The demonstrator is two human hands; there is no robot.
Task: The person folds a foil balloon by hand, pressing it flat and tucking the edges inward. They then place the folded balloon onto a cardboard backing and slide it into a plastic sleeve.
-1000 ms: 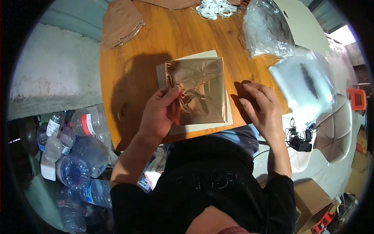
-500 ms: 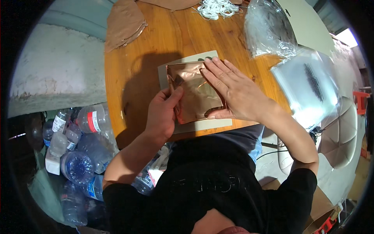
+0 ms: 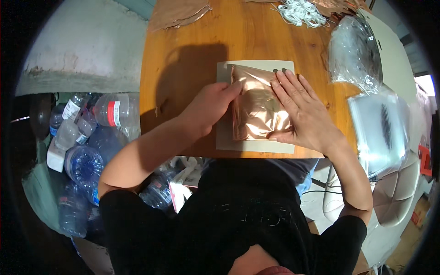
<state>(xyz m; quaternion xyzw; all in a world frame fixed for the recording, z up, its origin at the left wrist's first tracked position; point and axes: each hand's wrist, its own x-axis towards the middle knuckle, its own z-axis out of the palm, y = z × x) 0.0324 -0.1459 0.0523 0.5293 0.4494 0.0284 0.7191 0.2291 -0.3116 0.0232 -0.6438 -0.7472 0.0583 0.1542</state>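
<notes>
A shiny copper-coloured foil packet [image 3: 256, 105], roughly square and wrinkled, lies on a pale cardboard sheet [image 3: 223, 142] near the table's front edge. My left hand [image 3: 213, 106] grips the packet's left edge, its thumb on top and the other fingers mostly hidden behind and below. Flat along the packet's right side rests my right hand [image 3: 305, 112], fingers stretched out toward the far right corner and thumb at the near right corner.
On the wooden table [image 3: 270, 41] are brown foil sheets [image 3: 181, 11], a heap of white cord [image 3: 301, 13], a clear plastic bundle [image 3: 355, 52] and a stack of clear bags [image 3: 380, 128]. Plastic bottles [image 3: 85, 165] crowd the left side below the table; a pale padded chair [image 3: 398, 192] stands right.
The view has shifted, so the table things appear further right and higher. The packet now lies straighter and flatter on the cardboard. My left thumb sits further up its left edge.
</notes>
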